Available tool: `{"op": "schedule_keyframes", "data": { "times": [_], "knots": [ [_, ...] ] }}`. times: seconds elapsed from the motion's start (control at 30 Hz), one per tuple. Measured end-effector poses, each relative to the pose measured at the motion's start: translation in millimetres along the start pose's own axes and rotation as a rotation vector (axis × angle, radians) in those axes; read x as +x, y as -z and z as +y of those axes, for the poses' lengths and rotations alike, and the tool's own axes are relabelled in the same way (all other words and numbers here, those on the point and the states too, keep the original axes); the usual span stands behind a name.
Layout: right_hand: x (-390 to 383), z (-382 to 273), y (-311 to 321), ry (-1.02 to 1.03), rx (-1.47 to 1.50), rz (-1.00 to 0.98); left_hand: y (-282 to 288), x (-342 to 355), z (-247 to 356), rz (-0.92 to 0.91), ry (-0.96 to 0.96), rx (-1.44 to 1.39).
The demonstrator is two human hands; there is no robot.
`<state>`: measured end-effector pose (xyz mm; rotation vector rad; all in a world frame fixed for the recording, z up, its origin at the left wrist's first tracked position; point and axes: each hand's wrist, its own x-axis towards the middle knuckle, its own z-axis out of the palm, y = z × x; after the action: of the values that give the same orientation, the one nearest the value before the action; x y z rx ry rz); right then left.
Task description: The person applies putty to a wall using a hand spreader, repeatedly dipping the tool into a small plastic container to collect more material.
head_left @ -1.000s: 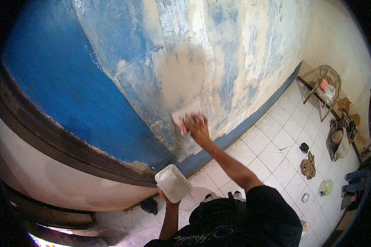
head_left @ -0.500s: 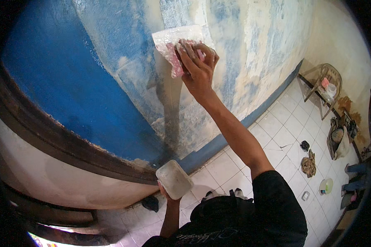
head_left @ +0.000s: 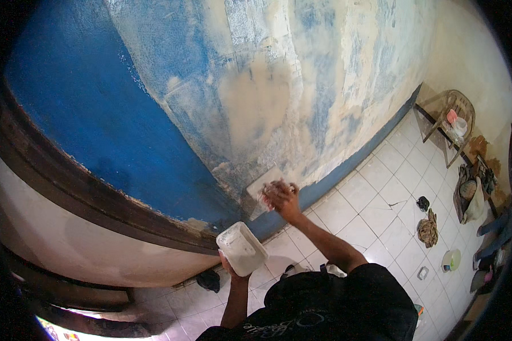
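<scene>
My right hand [head_left: 281, 196] presses a flat pale spreading tool [head_left: 263, 186] against the lower part of a patchy blue and cream wall [head_left: 279, 96], just above its blue base band [head_left: 347, 165]. My left hand [head_left: 233, 270] holds a white rectangular plastic tub [head_left: 242, 248] below and left of the right hand, close to my chest. The tub's inside is smeared with pale paste.
A dark wooden frame [head_left: 68, 187] borders the solid blue wall part at left. White floor tiles [head_left: 381, 204] lie below. A plastic chair [head_left: 450, 116] with small items stands at far right, with rags [head_left: 428, 230], a small bowl [head_left: 450, 260] and bags [head_left: 471, 190] nearby.
My right hand has swept the tool from high on the wall down to the wall's lower part near the base band. The tub in my left hand stayed about where it was.
</scene>
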<state>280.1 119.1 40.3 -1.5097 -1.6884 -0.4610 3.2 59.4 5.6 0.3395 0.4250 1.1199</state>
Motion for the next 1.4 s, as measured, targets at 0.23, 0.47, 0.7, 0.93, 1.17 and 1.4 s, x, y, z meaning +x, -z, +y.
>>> {"op": "schedule_keyframes", "data": {
  "times": [0.23, 0.47, 0.7, 0.93, 1.17, 1.4],
  "knots": [
    [173, 24, 90, -0.038, -0.007, 0.621, -2, -15, 0, -0.05, 0.028, -0.057],
    [36, 45, -21, -0.206, -0.206, -0.013, -16, -12, -4, -0.009, 0.026, -0.019],
    [-106, 38, 3, -0.199, 0.042, -0.123, -18, -2, -19, -0.025, 0.034, 0.061],
    [145, 22, 116, -0.058, 0.117, 0.425, -58, -16, -38, -0.118, 0.11, 0.038],
    [298, 7, 159, 0.156, 0.105, 0.672, -20, -18, -53, -0.018, 0.041, -0.076],
    [176, 29, 48, 0.103, 0.007, 0.306, -12, -31, -40, -0.027, 0.004, -0.094]
  ]
}}
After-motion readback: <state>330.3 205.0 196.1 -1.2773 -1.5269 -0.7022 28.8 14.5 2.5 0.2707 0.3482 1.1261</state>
